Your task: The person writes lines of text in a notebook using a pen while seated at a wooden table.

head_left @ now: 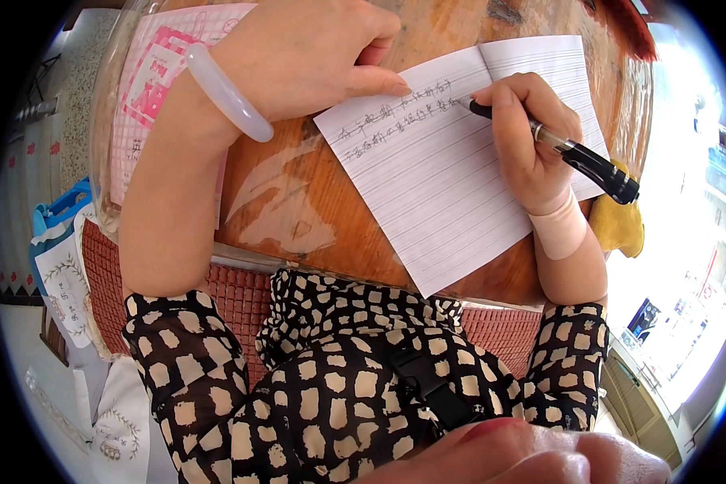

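My right hand (pixel 532 133) is closed around a black and clear pen (pixel 569 153). The pen's tip rests at the end of the second line of handwriting. Under it lies a lined white sheet of paper (pixel 452 202), tilted on the table, with a fold near its upper right part and two handwritten lines across its top. My left hand (pixel 323 56) lies at the paper's upper left edge, its thumb stretched onto the sheet and apart from the bent index finger. The other left fingers are mostly hidden. A pale bangle (pixel 230 95) circles the left wrist.
The wooden table (pixel 298 214) has a glossy clear cover. A pink notebook (pixel 157 68) lies partly under my left arm. Something yellow (pixel 619 222) sits by the right table edge. A reddish-brown woven seat (pixel 238 302) shows below, with a blue and white bag (pixel 60 250) at left.
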A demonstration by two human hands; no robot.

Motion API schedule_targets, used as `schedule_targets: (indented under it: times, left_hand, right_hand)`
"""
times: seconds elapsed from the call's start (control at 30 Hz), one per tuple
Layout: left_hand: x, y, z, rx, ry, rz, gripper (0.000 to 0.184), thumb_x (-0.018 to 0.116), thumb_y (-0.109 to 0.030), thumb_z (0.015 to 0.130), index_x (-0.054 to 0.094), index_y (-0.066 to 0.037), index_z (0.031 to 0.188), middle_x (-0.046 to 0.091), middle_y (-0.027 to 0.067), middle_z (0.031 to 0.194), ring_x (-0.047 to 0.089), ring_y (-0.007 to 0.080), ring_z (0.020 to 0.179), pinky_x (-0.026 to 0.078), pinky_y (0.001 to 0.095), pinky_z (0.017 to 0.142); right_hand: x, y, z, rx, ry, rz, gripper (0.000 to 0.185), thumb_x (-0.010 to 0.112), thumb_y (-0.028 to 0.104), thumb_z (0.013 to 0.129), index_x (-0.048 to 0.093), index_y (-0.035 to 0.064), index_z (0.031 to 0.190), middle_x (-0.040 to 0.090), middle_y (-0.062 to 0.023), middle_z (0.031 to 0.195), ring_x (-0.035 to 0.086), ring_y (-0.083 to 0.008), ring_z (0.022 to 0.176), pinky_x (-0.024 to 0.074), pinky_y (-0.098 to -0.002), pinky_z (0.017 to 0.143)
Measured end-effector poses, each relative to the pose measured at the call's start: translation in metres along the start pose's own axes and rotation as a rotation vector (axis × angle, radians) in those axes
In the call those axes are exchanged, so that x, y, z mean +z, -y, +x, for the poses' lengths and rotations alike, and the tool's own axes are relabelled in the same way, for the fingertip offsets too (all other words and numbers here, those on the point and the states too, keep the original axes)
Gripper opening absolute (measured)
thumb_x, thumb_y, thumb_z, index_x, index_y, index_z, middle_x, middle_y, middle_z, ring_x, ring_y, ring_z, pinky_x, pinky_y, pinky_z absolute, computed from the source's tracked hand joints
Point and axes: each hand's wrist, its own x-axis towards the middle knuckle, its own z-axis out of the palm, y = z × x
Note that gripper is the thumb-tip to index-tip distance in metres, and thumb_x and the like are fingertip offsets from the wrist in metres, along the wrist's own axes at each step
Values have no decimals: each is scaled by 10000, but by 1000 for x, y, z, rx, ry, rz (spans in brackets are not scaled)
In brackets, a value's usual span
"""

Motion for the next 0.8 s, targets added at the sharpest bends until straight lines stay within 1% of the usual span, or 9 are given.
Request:
schedule_targets:
  times: [0.1,0.2,0.5,0.6,0.7,0.8]
  left_hand:
    - [-4,-3,1,-25,36,-1,365,682,-393,827,557,-75,696,588,129,624,594,338,618,450,418,577]
    - [-3,-3,1,-25,23,9,369,681,-395,828,557,-75,695,588,127,625,593,335,618,449,415,575]
    - [-3,-3,1,-24,22,-7,375,678,-406,831,562,-75,697,582,122,619,593,329,615,449,412,577]
    - [2,-1,0,1,-33,11,378,676,-409,832,562,-74,697,582,120,617,593,328,614,450,411,576]
    - [-2,-2,1,-12,15,-6,380,675,-410,833,562,-74,697,580,121,613,592,330,611,450,410,577]
    - [-4,-3,1,-35,33,-5,378,675,-408,833,562,-73,698,580,123,610,592,332,608,451,410,578]
  right_hand:
    - [-3,1,0,9,-5,-15,100,580,29,899,621,14,809,589,-13,646,519,-54,555,426,-202,518]
    - [-4,1,1,2,-11,-63,102,579,34,900,625,15,811,590,-15,645,522,-55,551,426,-202,516]
    - [-3,-1,1,-5,25,-49,91,594,36,895,631,12,816,589,-14,640,520,-52,546,425,-199,513]
    - [-3,5,2,70,-3,-13,90,591,27,894,633,11,817,588,-12,642,514,-47,546,420,-196,510]
    - [-2,0,2,0,-16,-54,89,585,21,896,632,9,822,587,-11,647,510,-44,548,416,-191,510]
    - [-4,0,2,-8,29,-38,89,582,20,897,628,10,822,588,-13,647,513,-48,547,419,-193,512]
